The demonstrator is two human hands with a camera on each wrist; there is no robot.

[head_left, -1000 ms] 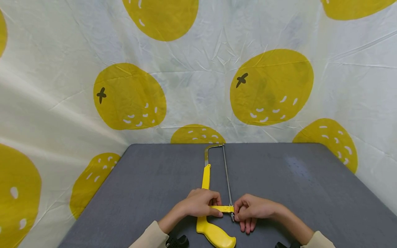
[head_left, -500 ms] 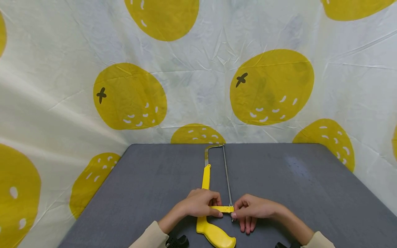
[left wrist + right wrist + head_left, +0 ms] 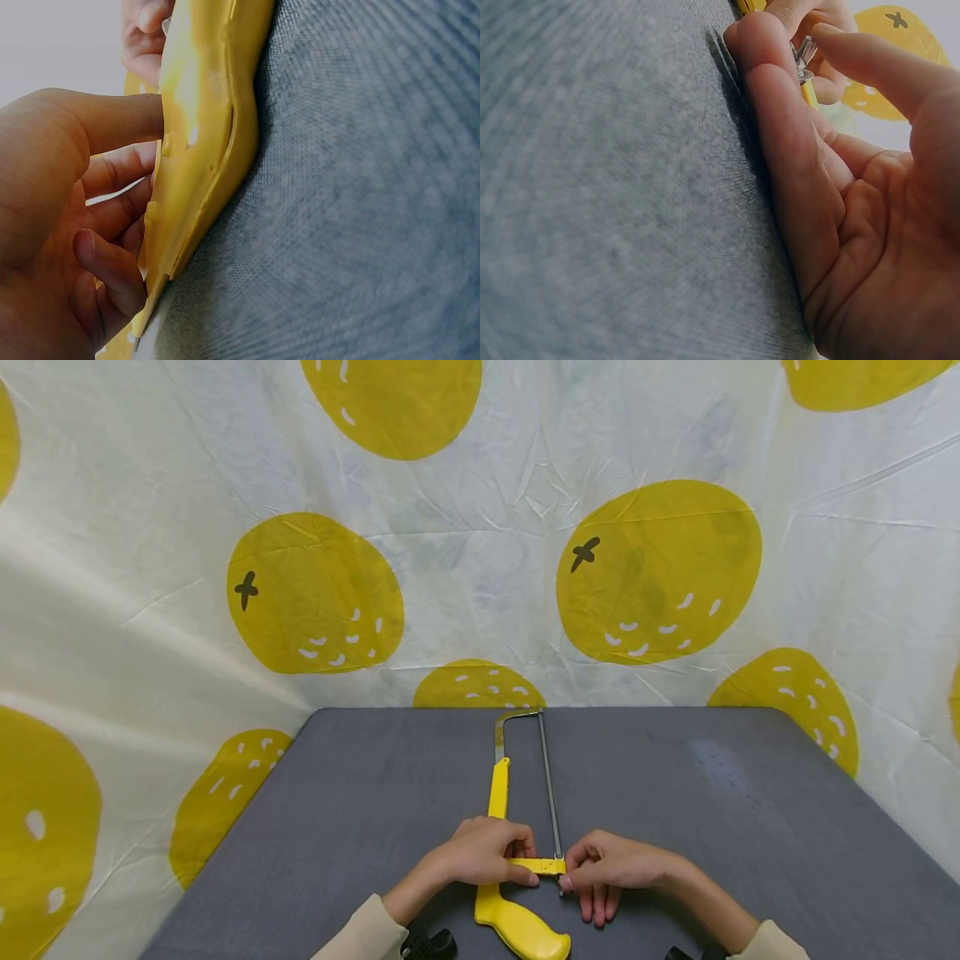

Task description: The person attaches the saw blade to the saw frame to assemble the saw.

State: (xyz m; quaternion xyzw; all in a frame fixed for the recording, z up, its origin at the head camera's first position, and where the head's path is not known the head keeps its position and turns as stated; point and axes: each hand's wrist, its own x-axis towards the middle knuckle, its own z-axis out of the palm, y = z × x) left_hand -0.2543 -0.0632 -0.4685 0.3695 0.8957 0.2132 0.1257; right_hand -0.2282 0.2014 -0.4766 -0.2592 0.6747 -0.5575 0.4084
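The saw (image 3: 498, 789) lies on the grey table (image 3: 337, 827), its blade (image 3: 550, 785) running towards 12 o'clock and its handle (image 3: 525, 931) near 6 o'clock. The nut (image 3: 562, 891) sits at the blade's near end, just beyond the yellow crosspiece (image 3: 543, 866).

The likeliest trouble is at the nut: with so small a grip, fingertips could slip off it. If it were loosened far, the blade could go slack or come off its pin; overtightening could strain the blade. Should the left hand (image 3: 480, 852) ease off, the saw might twist with the nut.

That hand comes in from 8 o'clock, palm down, gripping the crosspiece between thumb and curled fingers. The right hand (image 3: 618, 860) comes in from 4 o'clock, thumb and forefinger pinching at the nut, the lower fingers reaching down to the table; how firmly they press cannot be told.

Pale sleeves (image 3: 367, 931) show at 7 and 5 o'clock. A fruit-print cloth (image 3: 465, 593) hangs behind the table at 12.
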